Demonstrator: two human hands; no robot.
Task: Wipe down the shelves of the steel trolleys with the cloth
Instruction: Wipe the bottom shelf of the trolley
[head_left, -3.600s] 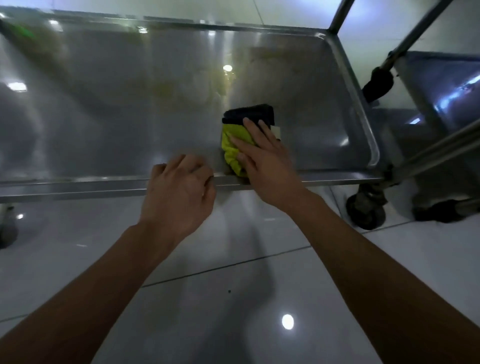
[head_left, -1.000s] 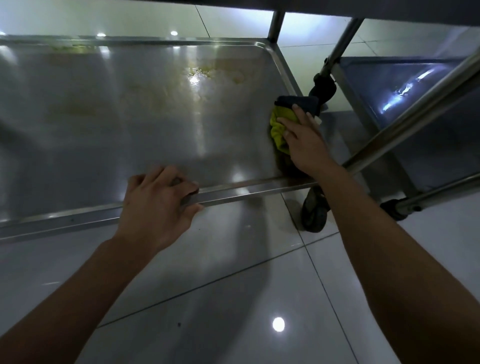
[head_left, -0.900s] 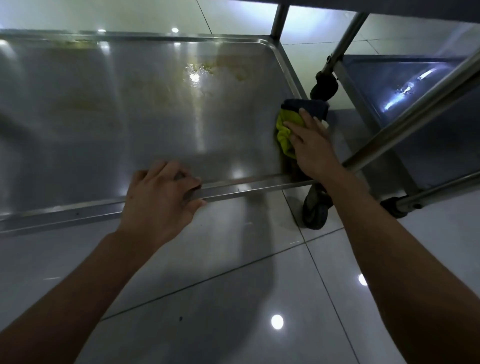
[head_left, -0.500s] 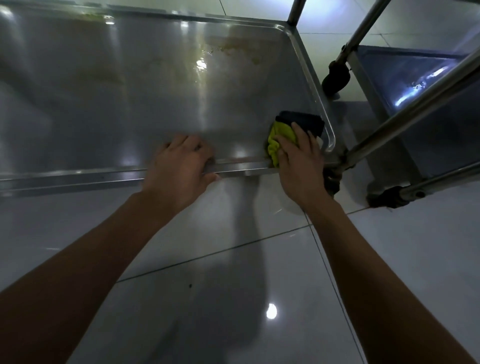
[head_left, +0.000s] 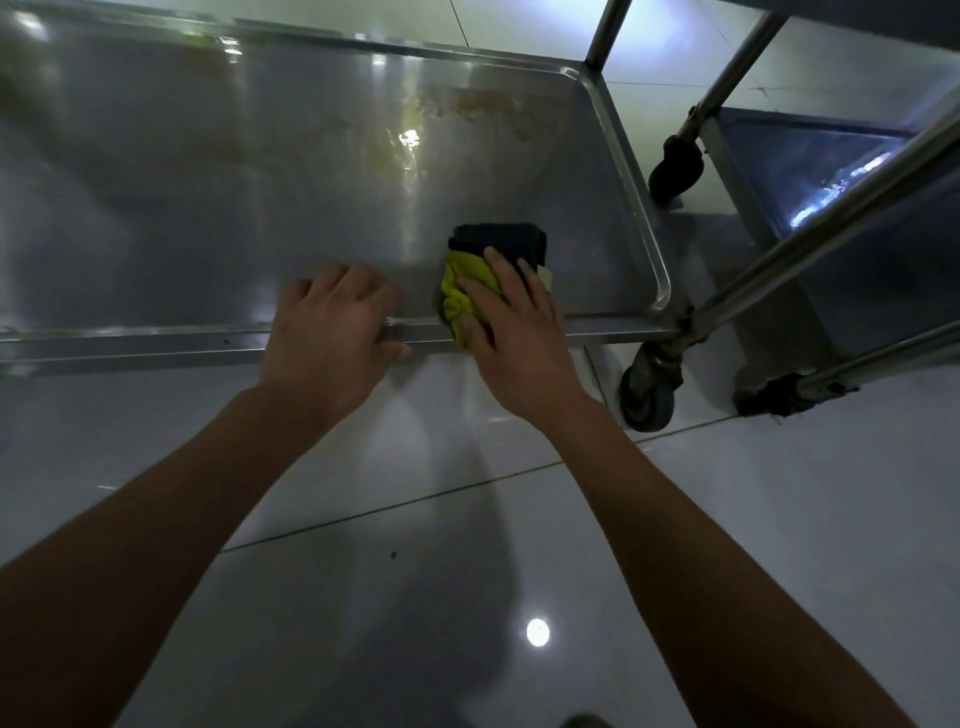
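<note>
Bottom shelf (head_left: 208, 208) wipe
Right hand (head_left: 511, 332) flat on the cloth (head_left: 470, 291) – fingers straight; left hand (head_left: 332, 325) curls over the front rim (head_left: 130, 343).

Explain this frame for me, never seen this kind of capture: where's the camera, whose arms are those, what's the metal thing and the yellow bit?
There is no robot here. A person wears one wide-angle camera on the head, looking forward and down, so the two bare arms coming up from the bottom are their own.

The big shiny tray is the low shelf of a steel trolley, standing on castor wheels on a glossy tiled floor. A second trolley stands to the right.

The left hand grips the shelf's near rim, apparently to steady it. The right hand presses a folded yellow and dark cloth flat against the shelf by the near edge. Yellowish stains show near the far right corner.
</note>
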